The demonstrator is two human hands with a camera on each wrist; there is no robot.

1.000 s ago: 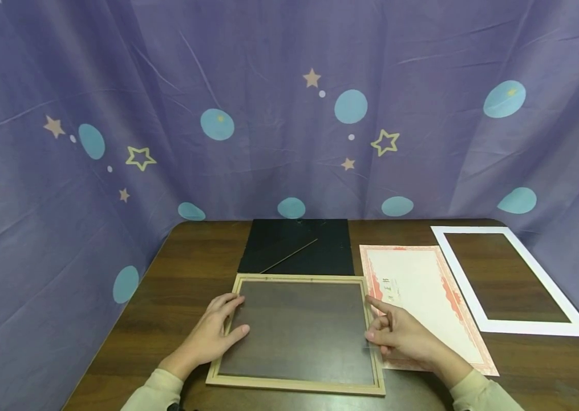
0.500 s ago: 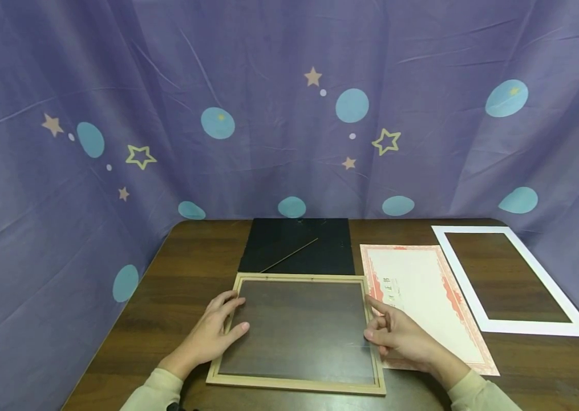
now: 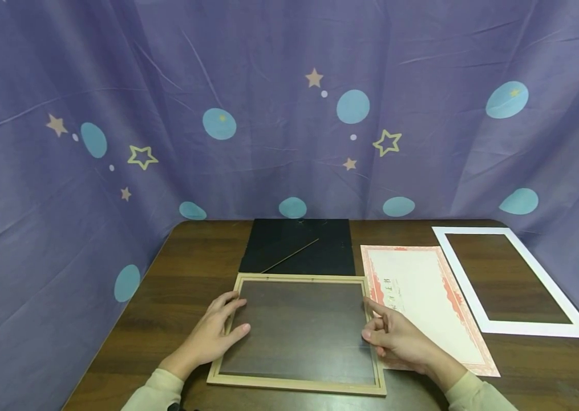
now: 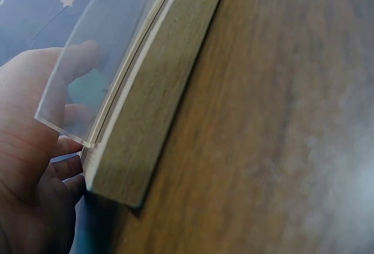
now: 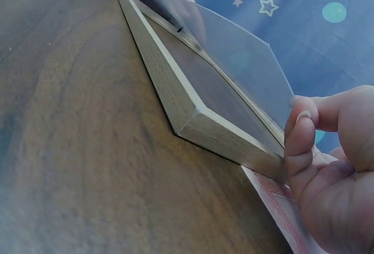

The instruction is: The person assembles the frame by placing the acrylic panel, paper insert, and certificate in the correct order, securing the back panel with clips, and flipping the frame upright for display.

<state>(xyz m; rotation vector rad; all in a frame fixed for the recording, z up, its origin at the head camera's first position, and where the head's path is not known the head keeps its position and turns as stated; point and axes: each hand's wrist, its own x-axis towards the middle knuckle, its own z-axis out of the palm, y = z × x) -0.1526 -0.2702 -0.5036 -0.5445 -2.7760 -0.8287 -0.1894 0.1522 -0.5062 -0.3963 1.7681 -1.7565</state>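
A person's right hand (image 3: 397, 339) pinches a smooth, clear sheet (image 5: 248, 61) over a rectangular, grained wooden frame (image 3: 296, 385) at lower center, left hand (image 3: 211, 331) loosely spread at its left edge, red-bordered paper (image 3: 422, 299) partly blocked at right.

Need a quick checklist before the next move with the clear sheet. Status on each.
1. Right hand on the clear sheet: ok, pinches its edge.
2. Left hand holding the sheet: cannot tell; it is at the left side, grip unclear.
3. Sheet lying flat in the wooden frame: not ok, wrist views show it tilted up off the frame.
4. Certificate clear of the frame: not ok, one edge meets the frame's right side, perhaps running under it.
5. White mat clear of the frame: ok, lies apart.
6. Thin rod clear of the frame: cannot tell; near end too close.
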